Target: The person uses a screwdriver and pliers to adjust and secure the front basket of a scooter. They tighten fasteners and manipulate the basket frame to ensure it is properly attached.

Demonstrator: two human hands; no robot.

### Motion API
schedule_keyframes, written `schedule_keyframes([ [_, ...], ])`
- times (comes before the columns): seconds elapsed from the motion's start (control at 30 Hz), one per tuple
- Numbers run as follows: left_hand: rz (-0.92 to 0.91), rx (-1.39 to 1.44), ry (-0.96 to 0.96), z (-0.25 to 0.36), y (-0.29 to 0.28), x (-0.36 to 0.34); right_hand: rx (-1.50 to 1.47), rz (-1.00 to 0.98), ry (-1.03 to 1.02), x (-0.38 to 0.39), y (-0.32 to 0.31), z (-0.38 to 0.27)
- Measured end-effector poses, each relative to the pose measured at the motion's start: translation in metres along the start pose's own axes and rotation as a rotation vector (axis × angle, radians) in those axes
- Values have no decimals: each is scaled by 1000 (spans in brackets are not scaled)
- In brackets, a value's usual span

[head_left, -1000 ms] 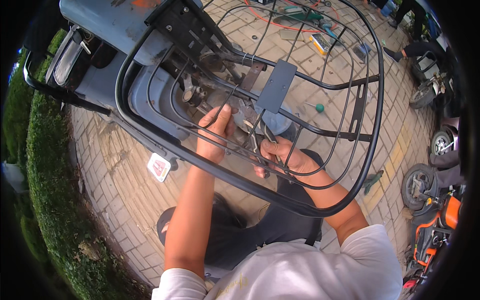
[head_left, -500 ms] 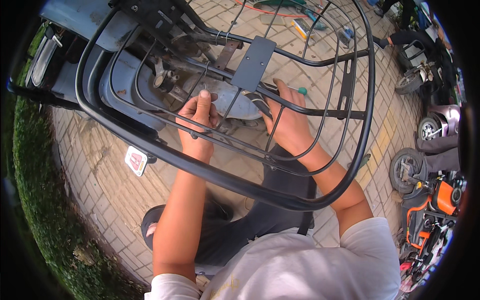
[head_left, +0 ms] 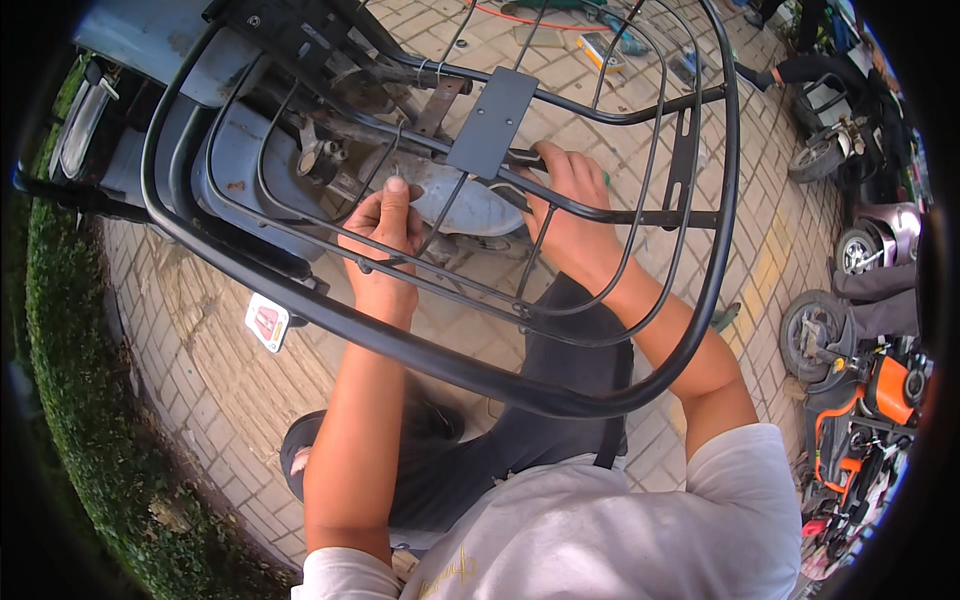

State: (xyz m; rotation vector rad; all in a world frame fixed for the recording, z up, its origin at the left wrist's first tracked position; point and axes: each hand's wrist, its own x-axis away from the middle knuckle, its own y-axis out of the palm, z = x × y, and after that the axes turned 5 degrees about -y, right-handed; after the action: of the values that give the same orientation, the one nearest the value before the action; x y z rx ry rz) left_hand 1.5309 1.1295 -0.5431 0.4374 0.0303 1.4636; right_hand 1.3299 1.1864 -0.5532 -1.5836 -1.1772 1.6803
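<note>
A black metal rack (head_left: 390, 372) of bent tubes and thin rods reaches over both my forearms from the scooter (head_left: 228, 175). A flat dark plate (head_left: 492, 122) is fixed to its middle bars. My left hand (head_left: 383, 228) is closed below the bars, thumb up, pinching what looks like a thin wire (head_left: 400, 140) that hooks over a rod. Just right of the plate, my right hand (head_left: 575, 215) curls round a dark hand tool (head_left: 512, 192); a bit of green shows past its fingers. The tool's kind is mostly hidden. Under the plate lies the grey rear mudguard (head_left: 470, 208).
A yellow and grey box (head_left: 601, 53) and an orange cable (head_left: 520, 18) lie on the paving at the back. Parked scooters, one orange (head_left: 890, 392), line the right side, with people beyond. A hedge (head_left: 75, 430) runs along the left. A reflector plate (head_left: 267, 320) hangs at the scooter's side.
The rack and both hands appear slightly further left. My right hand has turned and risen toward the plate, and the tool's green end is now mostly covered. My left hand keeps its pinch.
</note>
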Motion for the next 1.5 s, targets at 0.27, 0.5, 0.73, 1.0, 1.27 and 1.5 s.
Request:
schedule_keyframes([
  [0.27, 127, 33, -76, 29, 18, 13, -174, -96, 79, 7, 11, 0],
  [0.5, 133, -32, -80, 34, 13, 16, -173, -358, 133, 34, -2, 14],
  [0.73, 131, -33, -1, 30, 19, 14, -185, -165, -4, 11, -19, -1],
  [1.0, 103, -1, -23, 27, 16, 14, -75, -160, 35, 10, -27, 0],
  [1.27, 109, 10, -48, 29, 20, 18, -50, -161, 9, 8, -22, -2],
  [1.5, 107, 19, -44, 25, 19, 18, -84, -136, 35, 5, -23, -2],
])
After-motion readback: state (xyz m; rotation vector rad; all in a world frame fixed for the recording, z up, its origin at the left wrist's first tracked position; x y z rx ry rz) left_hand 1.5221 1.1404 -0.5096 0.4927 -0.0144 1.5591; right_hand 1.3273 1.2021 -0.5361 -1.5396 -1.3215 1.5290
